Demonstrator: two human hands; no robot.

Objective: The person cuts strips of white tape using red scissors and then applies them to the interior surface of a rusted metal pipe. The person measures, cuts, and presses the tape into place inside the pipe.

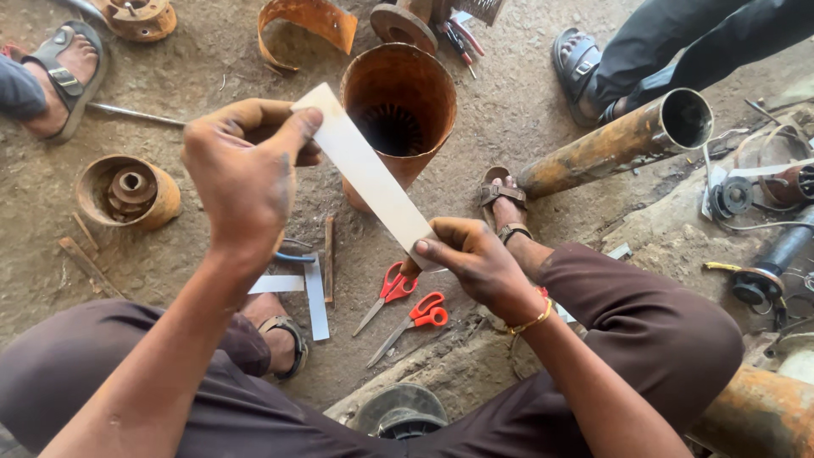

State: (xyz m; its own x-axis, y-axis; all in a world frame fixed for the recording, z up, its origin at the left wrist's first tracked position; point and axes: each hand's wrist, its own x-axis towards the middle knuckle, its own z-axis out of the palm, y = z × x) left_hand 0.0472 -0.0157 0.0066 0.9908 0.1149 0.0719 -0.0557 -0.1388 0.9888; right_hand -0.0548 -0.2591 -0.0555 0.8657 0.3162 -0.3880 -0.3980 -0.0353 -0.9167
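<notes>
The left hand [246, 170] pinches the upper end of a pale paper strip [369, 174], thumb and fingers closed on its top edge. The right hand [475, 263] grips the lower end, fingers curled around the bottom edge. The strip is stretched taut between the 2 hands, slanting from upper left down to lower right, held in the air above the dirt floor [212, 76].

Just behind the strip stands a rusty cylinder [398, 119], open at the top, its rim near the strip's middle but apart from it. To the right a rusty pipe [615, 144] lies tilted, its open mouth facing up and right. Below the right hand, a pair of red-handled scissors [394, 297] lies on the floor, well apart from the strip. 2 more pale strips [314, 297] lie beside the person's left foot. A round rusty housing [127, 191] sits at the left, with bare floor between it and the left hand.

Another person's sandalled foot [64, 72] rests at the upper left edge, and a second one [581, 68] at the upper right.
</notes>
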